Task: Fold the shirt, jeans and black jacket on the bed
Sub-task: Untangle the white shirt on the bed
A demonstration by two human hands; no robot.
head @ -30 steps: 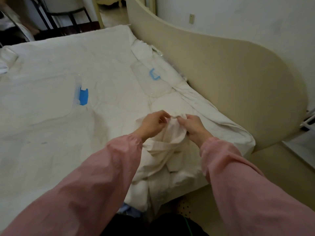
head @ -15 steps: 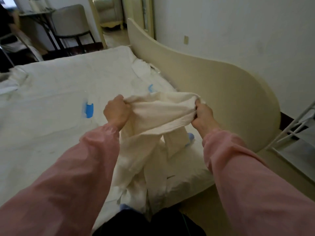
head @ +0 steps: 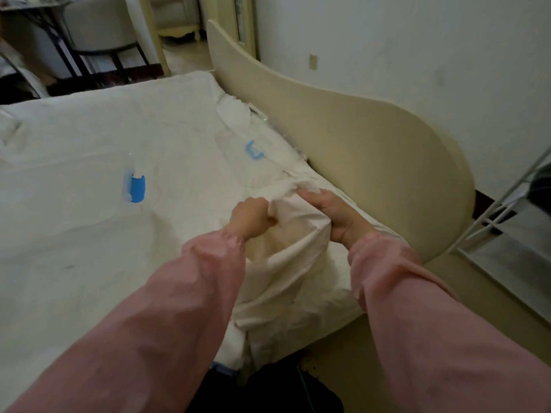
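Note:
A cream-white shirt lies bunched at the near right corner of the bed, its lower part hanging over the bed's edge. My left hand grips the shirt's upper edge in a fist. My right hand holds the same edge a little to the right, fingers curled over the fabric and pressing it onto the mattress. Both arms wear pink sleeves. A dark garment shows at the bottom edge below the bed. No jeans can be made out.
Two blue marks sit on the white bedding. A curved cream headboard runs along the right. A white metal rack stands at far right. A chair and table legs stand beyond the bed.
The shirt, held up and stretched wide between my hands half a second ago, has come down onto the bed. My hands have drawn closer together.

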